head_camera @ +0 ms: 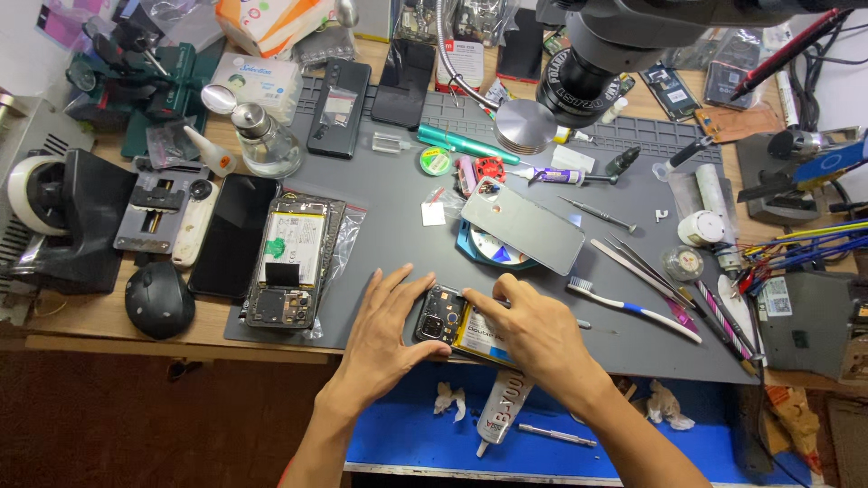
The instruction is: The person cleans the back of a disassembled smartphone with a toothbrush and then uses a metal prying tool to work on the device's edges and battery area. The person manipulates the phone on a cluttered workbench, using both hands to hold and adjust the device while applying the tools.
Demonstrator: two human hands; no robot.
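An opened phone (pixel 443 318) with its back off, showing the camera module and a yellow-edged battery, lies at the near edge of the grey work mat (pixel 398 235). My left hand (pixel 384 327) rests against its left end, thumb along the lower side. My right hand (pixel 529 330) covers its right part, with the index finger pressing on the top near the camera. The phone's grey back cover (pixel 524 226) lies just beyond, propped over a blue round holder (pixel 493 248).
Another opened phone in a clear bag (pixel 291 262) and a black phone (pixel 233 235) lie left. A toothbrush (pixel 633 309), tweezers (pixel 642 262) and a screwdriver (pixel 597 213) lie right. A microscope head (pixel 597 54) hangs above. A glue tube (pixel 500 411) lies on the blue shelf below.
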